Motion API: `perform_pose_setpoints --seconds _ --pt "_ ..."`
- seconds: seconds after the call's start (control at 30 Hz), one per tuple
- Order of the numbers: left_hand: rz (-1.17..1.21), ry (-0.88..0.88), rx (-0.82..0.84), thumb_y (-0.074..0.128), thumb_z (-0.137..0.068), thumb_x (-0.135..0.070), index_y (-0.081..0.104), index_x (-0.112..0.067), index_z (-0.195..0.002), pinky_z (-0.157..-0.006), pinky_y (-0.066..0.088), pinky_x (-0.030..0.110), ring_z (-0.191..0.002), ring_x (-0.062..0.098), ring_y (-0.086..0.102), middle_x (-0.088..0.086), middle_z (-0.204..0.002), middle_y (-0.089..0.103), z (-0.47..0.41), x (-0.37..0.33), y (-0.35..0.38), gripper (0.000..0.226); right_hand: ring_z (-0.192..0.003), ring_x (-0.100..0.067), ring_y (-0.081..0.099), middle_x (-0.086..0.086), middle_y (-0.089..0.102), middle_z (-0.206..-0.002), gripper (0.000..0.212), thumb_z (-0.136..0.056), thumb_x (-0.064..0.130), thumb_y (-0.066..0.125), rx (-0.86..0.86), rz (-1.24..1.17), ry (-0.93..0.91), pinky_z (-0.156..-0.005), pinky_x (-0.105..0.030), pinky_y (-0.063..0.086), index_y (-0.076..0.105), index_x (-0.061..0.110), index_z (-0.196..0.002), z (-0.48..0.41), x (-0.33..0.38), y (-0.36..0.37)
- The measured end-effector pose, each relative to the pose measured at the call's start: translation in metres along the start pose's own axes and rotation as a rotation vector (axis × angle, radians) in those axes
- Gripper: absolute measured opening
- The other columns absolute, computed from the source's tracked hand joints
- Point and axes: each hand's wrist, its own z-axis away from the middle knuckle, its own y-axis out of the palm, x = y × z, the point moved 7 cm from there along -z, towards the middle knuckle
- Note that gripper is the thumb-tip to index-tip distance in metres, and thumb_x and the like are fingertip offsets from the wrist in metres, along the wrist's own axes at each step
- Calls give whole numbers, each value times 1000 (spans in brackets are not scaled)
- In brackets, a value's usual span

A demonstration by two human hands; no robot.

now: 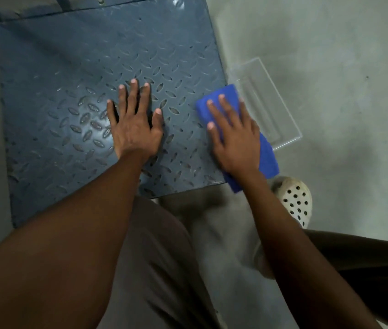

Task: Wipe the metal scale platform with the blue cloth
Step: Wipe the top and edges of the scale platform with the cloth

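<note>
Blue cloth (269, 160) is lying folded over the right edge of the diamond-plate scale platform (69, 74), right hand (235, 141) pressing it with straight fingers; left hand (136, 129) is resting flat, fingers spread, mid-platform.

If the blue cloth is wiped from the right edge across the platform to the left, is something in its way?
Yes: the left hand lies flat on the metal scale platform, near its middle, just left of the blue cloth that the right hand presses at the right edge. Nothing else visible is on it.
</note>
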Motion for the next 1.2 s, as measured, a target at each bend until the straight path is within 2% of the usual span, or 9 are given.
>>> perform_pose_setpoints --seconds 0.1,0.23,0.4,0.6,0.73,0.87,1.0,1.1,1.2 --pt "6 0 -2 23 -110 -53 12 -29 -173 -134 -3 56 -168 25 -2 -1 -181 3 1 -1 0 68 -164 -32 16 9 18 -177 56 -112 50 30 -47 -38 139 -124 -56 34 27 40 -167 3 -1 -1" --pt "6 3 -14 22 -109 -53 14 -28 -173 -134 -1 57 -168 26 0 0 -181 5 1 -1 -2 69 -166 -23 5 12 15 -178 56 -114 43 37 -9 135 -116 -131 -51 16 23 40 -168 80 40 15" --pt "16 0 -22 23 -109 -52 16 -29 -172 -134 0 57 -168 27 1 0 -181 6 0 -1 -3 68 -166 -18 10 20 18 -176 54 -113 52 37 52 152 -215 -126 -50 20 25 50 -165 82 42 16" --pt "-4 -13 -21 23 -110 -49 14 -30 -172 -134 0 58 -168 26 -1 0 -181 5 -3 -1 -1 66 -165 -31 13 13 16 -177 55 -112 54 30 -55 84 119 -129 -59 20 24 46 -166 -27 30 10" --pt "5 -4 -24 22 -110 -47 15 -30 -172 -134 1 59 -168 26 0 0 -181 5 -3 -2 -1 65 -165 -25 14 18 20 -175 53 -113 50 30 12 132 -290 -129 -54 15 25 47 -166 -31 61 25" --pt "-1 -9 -33 21 -111 -48 14 -31 -172 -134 -1 58 -168 26 -1 0 -181 5 -3 1 0 64 -162 -28 22 21 29 -172 51 -111 51 37 -87 44 55 -127 -53 26 36 48 -162 -73 28 8" --pt "11 1 -42 23 -111 -47 15 -30 -172 -134 0 59 -168 26 1 0 -181 6 -4 0 0 64 -162 -27 24 19 31 -172 50 -112 50 35 6 121 -411 -128 -52 23 37 48 -162 -83 41 17" --pt "2 -6 -25 22 -111 -47 12 -31 -172 -134 -1 58 -168 26 -2 0 -182 3 -6 1 1 65 -158 -36 33 11 38 -170 49 -111 46 37 -85 17 -157 -127 -53 31 46 41 -159 -115 13 7" --pt "2 3 -25 23 -110 -45 12 -29 -172 -134 -1 58 -168 28 -2 2 -182 4 -11 -1 1 65 -162 -33 24 12 33 -172 51 -113 43 34 -13 141 -391 -131 -51 22 38 40 -163 -112 37 17"
